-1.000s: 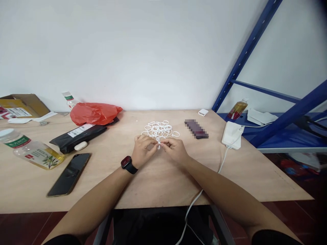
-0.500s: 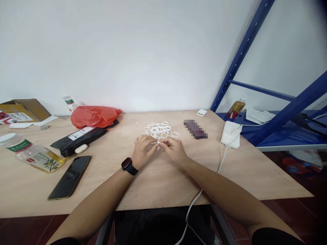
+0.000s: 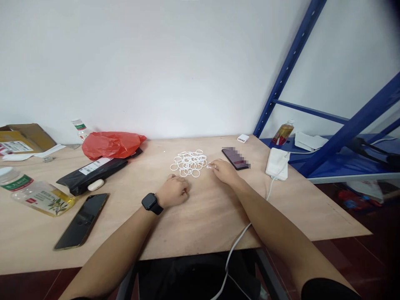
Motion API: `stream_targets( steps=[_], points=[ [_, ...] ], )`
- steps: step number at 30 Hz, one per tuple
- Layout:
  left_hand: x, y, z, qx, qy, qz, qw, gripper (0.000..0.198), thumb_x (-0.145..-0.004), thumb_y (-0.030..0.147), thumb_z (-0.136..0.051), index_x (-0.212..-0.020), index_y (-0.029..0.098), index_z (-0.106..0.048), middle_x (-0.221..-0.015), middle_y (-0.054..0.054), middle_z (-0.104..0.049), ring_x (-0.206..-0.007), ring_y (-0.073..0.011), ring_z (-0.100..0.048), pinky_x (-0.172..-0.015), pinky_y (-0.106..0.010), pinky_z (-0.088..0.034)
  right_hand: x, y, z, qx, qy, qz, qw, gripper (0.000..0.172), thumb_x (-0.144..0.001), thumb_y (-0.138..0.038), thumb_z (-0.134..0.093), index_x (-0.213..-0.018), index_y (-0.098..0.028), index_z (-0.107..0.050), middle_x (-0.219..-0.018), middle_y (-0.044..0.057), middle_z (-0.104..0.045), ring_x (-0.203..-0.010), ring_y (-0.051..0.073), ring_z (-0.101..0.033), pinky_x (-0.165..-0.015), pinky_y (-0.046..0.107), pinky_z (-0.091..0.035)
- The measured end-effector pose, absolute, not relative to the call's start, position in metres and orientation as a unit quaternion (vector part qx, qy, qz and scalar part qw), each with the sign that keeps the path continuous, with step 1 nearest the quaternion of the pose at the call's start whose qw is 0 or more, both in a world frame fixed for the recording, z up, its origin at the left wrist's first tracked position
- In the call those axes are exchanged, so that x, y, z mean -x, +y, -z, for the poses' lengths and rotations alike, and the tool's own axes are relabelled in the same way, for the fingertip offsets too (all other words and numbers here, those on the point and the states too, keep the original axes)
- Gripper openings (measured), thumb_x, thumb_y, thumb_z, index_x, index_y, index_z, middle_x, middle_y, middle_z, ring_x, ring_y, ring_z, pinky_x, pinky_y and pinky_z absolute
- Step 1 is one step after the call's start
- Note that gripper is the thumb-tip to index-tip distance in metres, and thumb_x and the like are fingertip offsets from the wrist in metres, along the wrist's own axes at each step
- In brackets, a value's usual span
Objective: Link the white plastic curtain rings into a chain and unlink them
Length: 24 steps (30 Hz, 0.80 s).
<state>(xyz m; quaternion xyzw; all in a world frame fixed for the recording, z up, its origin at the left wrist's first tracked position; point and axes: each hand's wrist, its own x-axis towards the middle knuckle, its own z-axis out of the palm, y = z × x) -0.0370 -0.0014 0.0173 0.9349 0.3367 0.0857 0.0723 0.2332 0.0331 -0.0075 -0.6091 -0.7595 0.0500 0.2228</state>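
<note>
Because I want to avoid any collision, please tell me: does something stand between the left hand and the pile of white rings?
Nothing visible stands between the left hand and the white rings; the pile lies just beyond its knuckles.

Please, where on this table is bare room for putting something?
Bare table lies between the left forearm and the white cable, beside the right forearm toward the right front corner, and between red bag and white rings. Crowded: the left end, with bottle, phone and parcel.
</note>
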Motion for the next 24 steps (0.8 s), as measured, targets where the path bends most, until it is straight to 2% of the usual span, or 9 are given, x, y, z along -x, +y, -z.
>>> stream_targets(
  steps=[3,6,8,11,14,19,24],
  points=[
    [0.039,-0.001,-0.018,-0.931,0.352,-0.065,0.069,0.006,-0.069,0.019,-0.053,-0.070,0.018,-0.059,-0.079,-0.003,-0.068,-0.083,-0.0202,-0.060,-0.084,-0.037,-0.032,-0.231,0.034,0.014,0.600,-0.774,-0.050,0.197,0.036,-0.089,-0.015,-0.049,-0.121,-0.022,-0.064,-0.123,0.006,-0.064,-0.110,0.021,-0.060,-0.090,0.028,-0.043],
    [0.041,-0.001,-0.019,-0.927,0.362,-0.055,0.077,0.005,-0.071,0.023,-0.056,-0.071,0.019,-0.059,-0.073,-0.001,-0.067,-0.079,-0.0196,-0.061,-0.083,-0.037,-0.033,-0.227,0.032,0.012,0.603,-0.781,-0.049,0.156,0.040,-0.089,-0.014,-0.047,-0.125,-0.025,-0.063,-0.121,0.007,-0.065,-0.107,0.022,-0.062,-0.086,0.027,-0.044],
    [0.041,0.000,-0.019,-0.928,0.358,-0.062,0.084,0.011,-0.077,0.029,-0.056,-0.073,0.019,-0.060,-0.071,0.000,-0.067,-0.078,-0.0193,-0.061,-0.082,-0.036,-0.034,-0.225,0.030,0.009,0.608,-0.782,-0.046,0.128,0.037,-0.090,-0.016,-0.046,-0.122,-0.023,-0.065,-0.117,0.009,-0.067,-0.103,0.022,-0.063,-0.084,0.028,-0.044],
    [0.039,0.000,-0.016,-0.926,0.352,-0.111,0.083,0.017,-0.084,0.035,-0.055,-0.083,0.020,-0.064,-0.076,-0.001,-0.069,-0.081,-0.0197,-0.063,-0.083,-0.035,-0.037,-0.222,0.025,0.003,0.607,-0.784,-0.048,0.119,0.027,-0.090,-0.019,-0.049,-0.106,-0.020,-0.071,-0.107,0.010,-0.070,-0.098,0.023,-0.064,-0.083,0.029,-0.044],
    [0.037,0.001,-0.011,-0.914,0.349,-0.197,0.061,0.021,-0.087,0.035,-0.057,-0.100,0.021,-0.066,-0.091,-0.004,-0.071,-0.089,-0.0216,-0.063,-0.086,-0.038,-0.039,-0.210,0.016,-0.003,0.587,-0.780,-0.101,0.191,0.017,-0.085,-0.020,-0.057,-0.090,-0.020,-0.073,-0.095,0.007,-0.073,-0.090,0.022,-0.066,-0.079,0.029,-0.046],
    [0.034,0.001,-0.004,-0.872,0.339,-0.351,0.039,0.021,-0.091,0.037,-0.058,-0.101,0.021,-0.068,-0.098,-0.006,-0.072,-0.092,-0.0213,-0.064,-0.085,-0.038,-0.042,-0.174,-0.004,-0.006,0.487,-0.682,-0.321,0.441,0.017,-0.081,-0.030,-0.064,-0.091,-0.018,-0.071,-0.089,0.005,-0.073,-0.079,0.017,-0.067,-0.072,0.028,-0.052],
    [0.033,0.000,-0.005,-0.855,0.320,-0.402,0.065,0.019,-0.093,0.036,-0.058,-0.097,0.021,-0.069,-0.094,-0.005,-0.073,-0.087,-0.0183,-0.065,-0.081,-0.035,-0.044,-0.159,-0.014,-0.002,0.414,-0.633,-0.441,0.483,0.025,-0.077,-0.038,-0.070,-0.091,-0.017,-0.071,-0.079,0.003,-0.069,-0.064,0.013,-0.059,-0.055,0.025,-0.048]
  ],
)
